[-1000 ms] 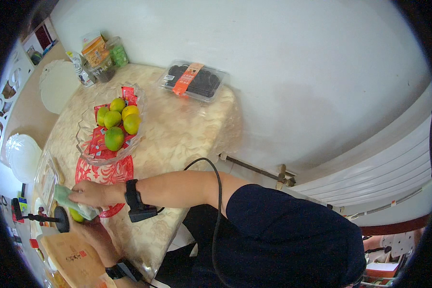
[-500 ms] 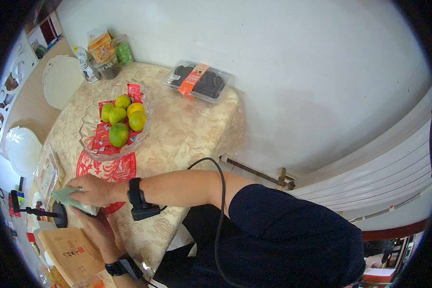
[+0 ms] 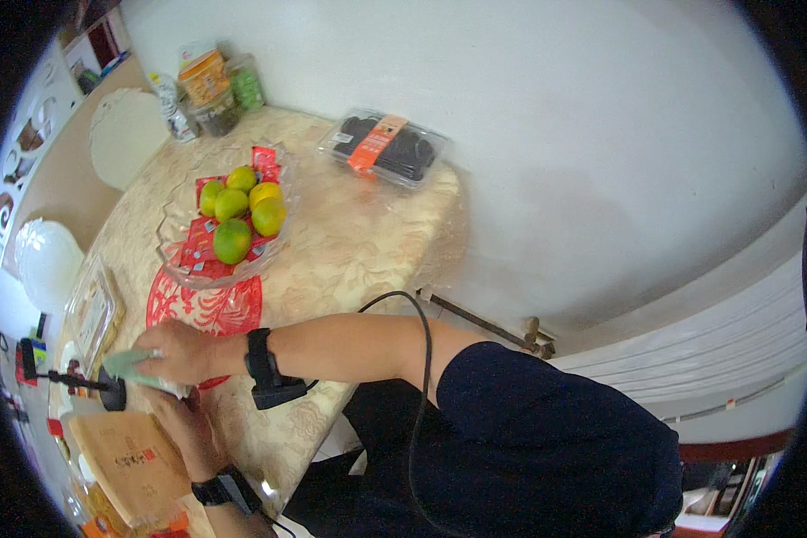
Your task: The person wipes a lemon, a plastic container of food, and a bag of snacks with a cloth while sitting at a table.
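Cream patterned bench (image 3: 345, 247), pale green cloth (image 3: 127, 363) at its left was gripped by the right hand (image 3: 179, 348), left hand (image 3: 184, 420) was just below, its fingers' hold impossible to tell, glass bowl (image 3: 171, 238) of citrus (image 3: 232, 242) stood rightward

PASSABLE: tabletop (image 3: 359, 238) right of bowl (image 3: 176, 226) | OBSTACLE beside right hand (image 3: 177, 350): black stand (image 3: 112, 393)

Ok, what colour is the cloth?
The cloth is pale green where it shows, best seen in the head view.
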Available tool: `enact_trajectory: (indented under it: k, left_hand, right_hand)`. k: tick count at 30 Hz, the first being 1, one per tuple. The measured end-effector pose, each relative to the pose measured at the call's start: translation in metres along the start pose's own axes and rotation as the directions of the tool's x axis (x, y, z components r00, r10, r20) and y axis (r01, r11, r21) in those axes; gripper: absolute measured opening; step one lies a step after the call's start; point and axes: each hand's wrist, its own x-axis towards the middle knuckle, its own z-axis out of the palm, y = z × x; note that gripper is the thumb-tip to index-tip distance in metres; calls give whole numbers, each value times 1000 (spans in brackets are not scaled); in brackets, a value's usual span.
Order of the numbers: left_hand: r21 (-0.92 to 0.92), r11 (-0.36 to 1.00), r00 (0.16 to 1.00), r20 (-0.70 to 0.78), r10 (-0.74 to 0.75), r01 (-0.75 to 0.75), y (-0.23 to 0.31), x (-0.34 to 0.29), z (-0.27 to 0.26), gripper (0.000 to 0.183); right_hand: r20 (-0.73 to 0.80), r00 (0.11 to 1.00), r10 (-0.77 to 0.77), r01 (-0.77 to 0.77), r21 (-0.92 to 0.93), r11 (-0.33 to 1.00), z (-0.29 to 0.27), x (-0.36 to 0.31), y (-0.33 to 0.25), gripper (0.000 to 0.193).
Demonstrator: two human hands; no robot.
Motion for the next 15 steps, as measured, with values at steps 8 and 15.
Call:
enact_trajectory:
  k: [8,15]
  left_hand:
    - [-90,971,969,129,-209,222,-22,45,-41,43]
    - [822,474,945,230,231,-316,2,33,-37,58]
  right_hand:
    - [-240,969,57,-98,-164,982,-3,4,15,22]
    - [-274,905,326,-386,-203,900,-14,12,37,34]
